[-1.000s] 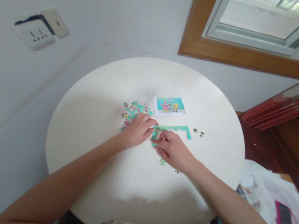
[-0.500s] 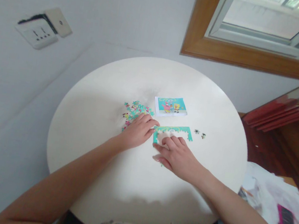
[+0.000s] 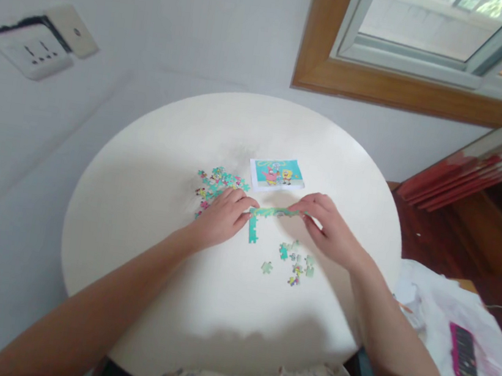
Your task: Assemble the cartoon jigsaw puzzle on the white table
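A partly joined jigsaw puzzle border (image 3: 253, 230) lies on the table, a teal top row with a short left side running down from it. At its top left corner, my left hand (image 3: 223, 216) is closed, thumb and forefinger pinching the edge. My right hand (image 3: 328, 228) grips the right end of the top row between thumb and fingers, covering that end. Under the border are several loose puzzle pieces (image 3: 296, 268), with a pale green piece (image 3: 267, 267) apart to the left. A heap of pieces (image 3: 217, 180) sits beyond my left hand, which partly hides it.
A reference picture card (image 3: 277, 175) with two cartoon figures lies behind the border on the round white table (image 3: 138, 198). Walls and a wood-framed window stand behind. At the right, a pink-edged phone (image 3: 464, 355) rests on white plastic sheeting.
My right hand has moved from the border's lower left up to the right end of its top row, uncovering loose pieces below. My left hand stays at the left corner. The view has shifted slightly.
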Motion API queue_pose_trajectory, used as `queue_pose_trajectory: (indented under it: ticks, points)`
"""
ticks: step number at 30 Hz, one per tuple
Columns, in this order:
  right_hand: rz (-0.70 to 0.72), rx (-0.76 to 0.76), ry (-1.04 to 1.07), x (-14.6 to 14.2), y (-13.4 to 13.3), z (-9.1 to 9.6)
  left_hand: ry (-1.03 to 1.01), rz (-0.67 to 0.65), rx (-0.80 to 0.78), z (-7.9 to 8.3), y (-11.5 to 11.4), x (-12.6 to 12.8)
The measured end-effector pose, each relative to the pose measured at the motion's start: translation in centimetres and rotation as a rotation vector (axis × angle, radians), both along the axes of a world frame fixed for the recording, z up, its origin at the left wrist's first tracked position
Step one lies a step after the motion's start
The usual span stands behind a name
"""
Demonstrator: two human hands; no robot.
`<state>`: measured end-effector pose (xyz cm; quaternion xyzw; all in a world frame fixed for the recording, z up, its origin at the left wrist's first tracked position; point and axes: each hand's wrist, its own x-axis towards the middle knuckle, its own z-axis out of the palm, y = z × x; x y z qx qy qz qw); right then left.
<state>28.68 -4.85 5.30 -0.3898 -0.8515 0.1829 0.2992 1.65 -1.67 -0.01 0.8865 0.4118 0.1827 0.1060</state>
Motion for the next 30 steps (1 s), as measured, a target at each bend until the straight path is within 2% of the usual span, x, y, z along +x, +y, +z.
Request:
queue_pose_trajectory:
  ticks: [4,8,13,21,30]
  points:
    - [-0.124,-0.054,-0.045,4.2,-0.5,1.8,-0.015,-0.015,0.011,-0.2,0.2,-0.1]
    - [-0.072,-0.148,-0.108,5.8,-2.5,1.0,-0.015,-0.02,0.01,-0.4,0.3,-0.1]
    - [-0.019,-0.159,-0.128,4.5,-4.1,-1.2,-0.024,-0.012,-0.002,-0.5,0.4,-0.2]
    - [0.02,-0.099,-0.293,0.7,-4.3,-2.5,-0.034,-0.017,-0.008,-0.7,0.5,-0.3]
    - [0.0,-0.107,-0.302,0.3,-4.1,-3.8,-0.025,-0.008,-0.011,-0.3,0.3,-0.1]
